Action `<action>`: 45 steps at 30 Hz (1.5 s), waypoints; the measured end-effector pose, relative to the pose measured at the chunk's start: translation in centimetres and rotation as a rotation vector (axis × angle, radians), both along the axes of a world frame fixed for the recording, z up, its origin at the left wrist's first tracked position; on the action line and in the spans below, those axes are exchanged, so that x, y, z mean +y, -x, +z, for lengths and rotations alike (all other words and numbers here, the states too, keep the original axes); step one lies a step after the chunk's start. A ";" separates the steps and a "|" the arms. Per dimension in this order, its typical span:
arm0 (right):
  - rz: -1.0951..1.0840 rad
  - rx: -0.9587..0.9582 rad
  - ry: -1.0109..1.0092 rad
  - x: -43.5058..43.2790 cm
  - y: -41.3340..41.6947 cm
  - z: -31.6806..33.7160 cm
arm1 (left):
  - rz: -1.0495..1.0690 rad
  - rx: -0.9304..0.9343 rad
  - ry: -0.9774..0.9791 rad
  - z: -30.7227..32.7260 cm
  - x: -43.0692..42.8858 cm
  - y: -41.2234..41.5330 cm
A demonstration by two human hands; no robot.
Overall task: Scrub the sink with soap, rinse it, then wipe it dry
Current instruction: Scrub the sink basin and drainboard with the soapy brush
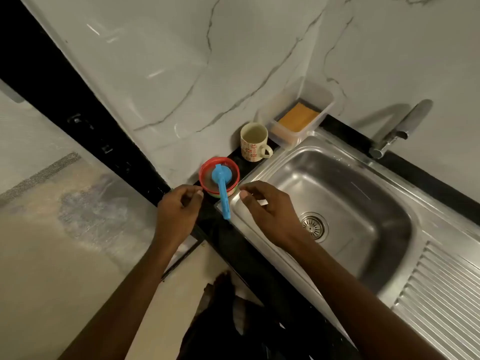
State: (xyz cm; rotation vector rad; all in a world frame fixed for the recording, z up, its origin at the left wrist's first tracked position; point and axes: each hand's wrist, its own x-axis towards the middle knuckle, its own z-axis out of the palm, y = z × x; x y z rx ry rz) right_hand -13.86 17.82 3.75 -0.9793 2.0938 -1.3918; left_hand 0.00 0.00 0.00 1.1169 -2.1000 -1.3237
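A stainless steel sink [345, 162] with a round drain [313, 226] fills the right side; its basin looks bare. At the sink's left corner stands a round tub with a red lid [207, 178]. A blue scrubber [222, 185] lies across the lid, its handle pointing toward me. My left hand [176, 216] hovers just left of the tub, fingers loosely curled, holding nothing. My right hand [267, 211] hovers over the sink's left rim, just right of the tub, fingers loosely curled and holding nothing. A clear box with an orange sponge [298, 118] sits behind the sink.
A patterned mug [254, 142] stands on the black counter ledge [259, 255] behind the tub. A steel tap [400, 128] rises at the back right. The ribbed drainboard [446, 294] lies right of the basin. Marble wall panels stand close behind. My foot shows on the floor below.
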 end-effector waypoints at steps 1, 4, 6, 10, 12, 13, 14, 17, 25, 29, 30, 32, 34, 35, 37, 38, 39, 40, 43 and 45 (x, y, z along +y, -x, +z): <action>-0.005 0.023 -0.035 -1.1 0.1 -0.4 | 0.016 -0.013 -0.008 -0.3 -0.5 0.2; -0.007 0.079 -0.169 -4.4 0.1 -2.6 | 0.029 -0.092 -0.033 -1.6 -1.9 0.9; -0.015 0.132 -0.246 -6.6 0.1 -4.1 | 0.006 -0.097 -0.082 -2.7 -2.9 1.4; -0.007 0.182 -0.395 -9.3 0.6 -5.6 | 0.046 -0.052 -0.220 -4.3 -3.9 2.7; -0.008 0.185 -0.452 -10.4 1.0 -5.8 | 0.090 -0.020 -0.303 -4.7 -4.3 3.4; -0.014 0.174 -0.462 -10.8 1.2 -5.7 | 0.111 -0.006 -0.335 -5.0 -4.5 3.7; -0.011 0.162 -0.463 -11.2 1.4 -5.5 | 0.131 0.005 -0.359 -5.2 -4.7 3.9; 0.028 0.126 -0.482 -12.1 2.1 -5.0 | 0.180 0.042 -0.405 -5.7 -5.0 4.3; 0.050 0.188 -0.588 -13.9 3.9 -5.4 | 0.230 0.079 -0.440 -6.1 -5.0 4.5; 0.169 0.255 -0.633 -13.7 4.2 -5.2 | 0.223 0.090 -0.442 -6.3 -4.9 4.4; 0.187 0.293 -0.662 -13.6 4.6 -5.0 | 0.218 0.091 -0.431 -6.2 -4.9 4.5; 0.171 0.358 -0.726 -13.5 5.2 -4.8 | 0.220 0.093 -0.416 -6.1 -4.8 4.5; 0.135 0.387 -0.756 -13.9 5.4 -4.6 | 0.215 0.082 -0.395 -6.0 -4.7 4.5; 0.128 0.402 -0.756 -14.3 5.2 -4.6 | 0.207 0.073 -0.382 -6.0 -4.7 4.5; 0.136 0.421 -0.740 -15.0 4.7 -4.5 | 0.199 0.072 -0.377 -6.0 -4.8 4.5; 0.147 0.409 -0.723 -15.3 4.4 -4.6 | 0.200 0.076 -0.384 -6.0 -4.9 4.5; 0.163 0.385 -0.707 -15.5 4.3 -4.7 | 0.200 0.075 -0.386 -6.0 -4.9 4.5; 0.190 0.363 -0.699 -15.5 4.2 -4.8 | 0.198 0.073 -0.380 -5.9 -4.9 4.5; 0.293 0.359 -0.702 -14.4 4.7 -4.9 | 0.202 0.067 -0.361 -5.9 -4.8 4.5; 0.332 0.398 -0.707 -13.4 5.4 -4.5 | 0.217 0.065 -0.364 -6.0 -4.6 4.5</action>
